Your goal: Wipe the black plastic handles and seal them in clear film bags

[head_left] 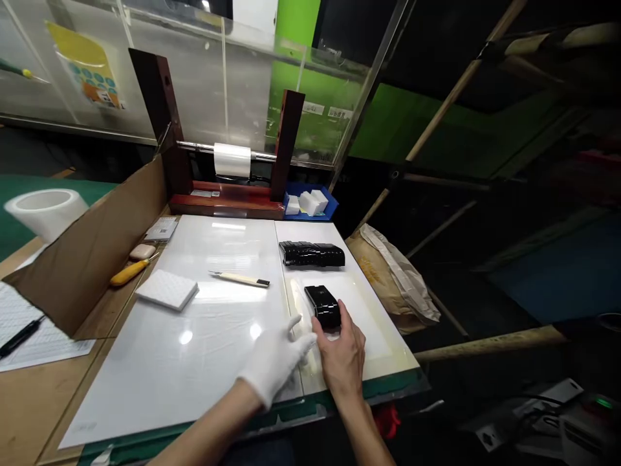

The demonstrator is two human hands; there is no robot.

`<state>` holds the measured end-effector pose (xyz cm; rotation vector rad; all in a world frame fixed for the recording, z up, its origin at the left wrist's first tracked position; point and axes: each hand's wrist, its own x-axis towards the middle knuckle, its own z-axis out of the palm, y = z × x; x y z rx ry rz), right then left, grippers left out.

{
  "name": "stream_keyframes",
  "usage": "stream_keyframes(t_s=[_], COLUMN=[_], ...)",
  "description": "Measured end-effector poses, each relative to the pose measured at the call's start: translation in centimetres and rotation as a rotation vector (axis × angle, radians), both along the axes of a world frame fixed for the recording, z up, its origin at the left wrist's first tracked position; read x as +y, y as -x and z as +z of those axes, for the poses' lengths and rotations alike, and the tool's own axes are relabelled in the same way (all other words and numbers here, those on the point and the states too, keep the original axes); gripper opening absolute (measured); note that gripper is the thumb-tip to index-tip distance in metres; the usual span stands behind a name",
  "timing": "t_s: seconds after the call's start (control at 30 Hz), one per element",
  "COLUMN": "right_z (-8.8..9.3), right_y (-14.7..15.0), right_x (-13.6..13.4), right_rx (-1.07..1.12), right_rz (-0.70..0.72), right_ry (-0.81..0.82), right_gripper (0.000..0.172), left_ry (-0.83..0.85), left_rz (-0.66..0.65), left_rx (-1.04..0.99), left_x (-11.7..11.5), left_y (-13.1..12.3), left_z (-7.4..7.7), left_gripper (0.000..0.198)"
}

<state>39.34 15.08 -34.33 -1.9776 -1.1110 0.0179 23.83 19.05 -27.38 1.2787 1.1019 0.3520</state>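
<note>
In the head view my bare right hand (343, 359) grips the near end of a short stack of glossy black curved pieces (323, 305), thumb on one side and fingers on the other. My left hand (276, 359), in a white glove, is just left of it with fingers apart, holding nothing I can see. Farther back lies a longer row of the same black curved pieces (312, 254). A craft knife (241, 279) with a cream handle rests on the white board (233, 323), and a white foam pad (167, 289) sits left of it.
A dark wooden stand (228, 206) carries a white film roll (232, 160) behind the board. Beside it is a blue tray (332, 206) of white blocks. A cardboard wall (107, 239) and yellow-handled tool (129, 272) are left; a brown paper bag (388, 278) is right.
</note>
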Motion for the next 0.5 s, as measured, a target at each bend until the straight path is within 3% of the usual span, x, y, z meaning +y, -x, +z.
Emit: stream_keyframes(t_s=[0.1,0.17,0.23,0.3,0.33,0.43,0.5], right_z=[0.1,0.6,1.4,2.5,3.0,4.3,4.7], right_y=[-0.2,-0.3,0.2,1.7,2.7,6.3,8.7], right_x=[-1.3,-3.0,-5.0,-6.7,-7.2,-7.4,-7.0], right_rx=[0.045,0.077,0.161,0.362,0.513,0.971,1.124], right_rz=[0.055,0.059,-0.043,-0.137,-0.119,0.148,0.308], right_ry=[-0.001,-0.001,-0.066,-0.113,-0.101,0.078,0.207], right_gripper=[0.085,0.087,0.070,0.048,0.045,0.054,0.056], left_ry=[-0.023,-0.057,-0.063,0.006,0.067,0.236,0.251], left_rz=[0.011,0.050,0.083,0.122,0.150,0.259,0.312], left_rx=[-0.029,-0.070,-0.106,-0.162,-0.208,-0.349,-0.317], left_x=[2.6,2.7,1.4,-0.8,-2.2,-5.8,-7.2], left_y=[-5.4,-5.6,-3.4,0.2,2.2,7.7,10.5], left_z=[0.3,0.3,0.1,-0.3,-0.4,-0.6,-0.2], left_gripper=[0.056,0.034,0.031,0.051,0.059,0.066,0.067])
